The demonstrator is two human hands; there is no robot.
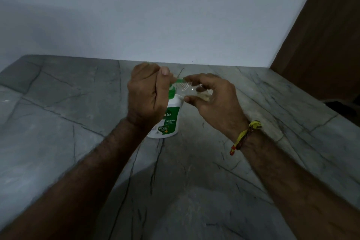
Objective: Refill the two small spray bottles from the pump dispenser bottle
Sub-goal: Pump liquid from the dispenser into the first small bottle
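Note:
A white pump dispenser bottle (169, 118) with a green pump top and green label stands upright on the grey stone counter (78, 122). My left hand (147, 96) sits over the pump head, fingers curled round it and the thumb up. My right hand (210, 99) holds a small clear spray bottle (191, 89) on its side, its threaded open neck right at the green pump spout. The small bottle's cap is off and not in view. A second small bottle is not visible.
The counter runs back to a pale wall (155, 15). A brown wooden door or panel (321, 45) stands at the right. A yellow and red thread band (245, 136) is tied on my right wrist.

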